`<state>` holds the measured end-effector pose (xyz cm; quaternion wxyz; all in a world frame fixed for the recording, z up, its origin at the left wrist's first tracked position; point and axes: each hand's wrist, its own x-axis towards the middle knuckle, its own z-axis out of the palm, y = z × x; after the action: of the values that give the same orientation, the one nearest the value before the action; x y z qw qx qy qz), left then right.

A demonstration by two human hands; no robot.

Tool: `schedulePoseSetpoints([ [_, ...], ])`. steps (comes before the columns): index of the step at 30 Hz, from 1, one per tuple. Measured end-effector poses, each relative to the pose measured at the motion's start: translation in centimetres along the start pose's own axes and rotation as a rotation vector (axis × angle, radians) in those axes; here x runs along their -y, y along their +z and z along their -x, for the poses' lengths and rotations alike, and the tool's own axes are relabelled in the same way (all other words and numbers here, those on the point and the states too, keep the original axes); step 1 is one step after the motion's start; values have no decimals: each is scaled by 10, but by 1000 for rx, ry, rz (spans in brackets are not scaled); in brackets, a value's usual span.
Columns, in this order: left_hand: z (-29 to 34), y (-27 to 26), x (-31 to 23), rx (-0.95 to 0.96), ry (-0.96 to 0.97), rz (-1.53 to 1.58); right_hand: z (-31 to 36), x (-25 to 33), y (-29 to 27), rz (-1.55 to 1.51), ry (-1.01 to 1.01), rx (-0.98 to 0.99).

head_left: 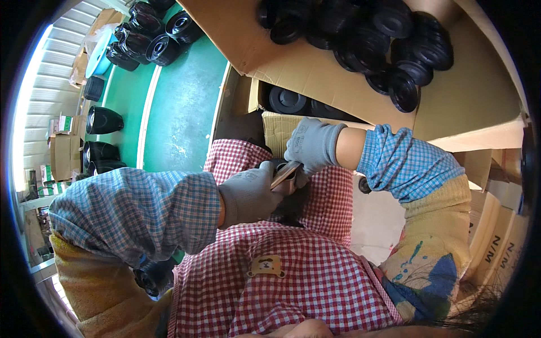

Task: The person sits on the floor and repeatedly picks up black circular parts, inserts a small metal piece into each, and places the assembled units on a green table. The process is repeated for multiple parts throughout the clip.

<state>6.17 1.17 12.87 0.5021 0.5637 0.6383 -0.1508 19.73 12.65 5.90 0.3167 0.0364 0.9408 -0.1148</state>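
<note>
Grasping a shiny metal piece (286,177) over the checked apron (315,276), in bent, gloved fingers of the left hand (248,194) and right hand (314,145); unable to tell exactly where the right fingertips press. Printed with small dark lettering on the grey right glove (307,138); lettered larger on cardboard (496,239) at right. Facing black discs (375,25) heaped inside a big carton (462,107), and black pots (105,120) along the green table's (183,118) left edge.

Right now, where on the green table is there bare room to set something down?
The widest free patch of green table lies between the white strip, the left sleeve and the table's right edge. A narrower patch lies left of the strip. Black containers crowd the far end and the left edge.
</note>
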Motion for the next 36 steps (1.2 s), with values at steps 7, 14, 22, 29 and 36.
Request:
schedulePoseSetpoints([
  [7, -17, -8, 14, 93, 136, -231, -5, -3, 28, -294, -45, -92],
  [14, -40, -32, 17, 195, 293, -549, 11, 26, 62, -626, 105, -278],
  [22, -38, -40, 39, 115, 363, -398, 13, 5, 30, -679, 74, -169],
  [29, -84, -43, 69, -88, 712, -651, 33, 49, 29, -898, 245, -303],
  [36, -117, -40, 68, -67, 753, -734, 35, 73, 13, -1039, 476, -237],
])
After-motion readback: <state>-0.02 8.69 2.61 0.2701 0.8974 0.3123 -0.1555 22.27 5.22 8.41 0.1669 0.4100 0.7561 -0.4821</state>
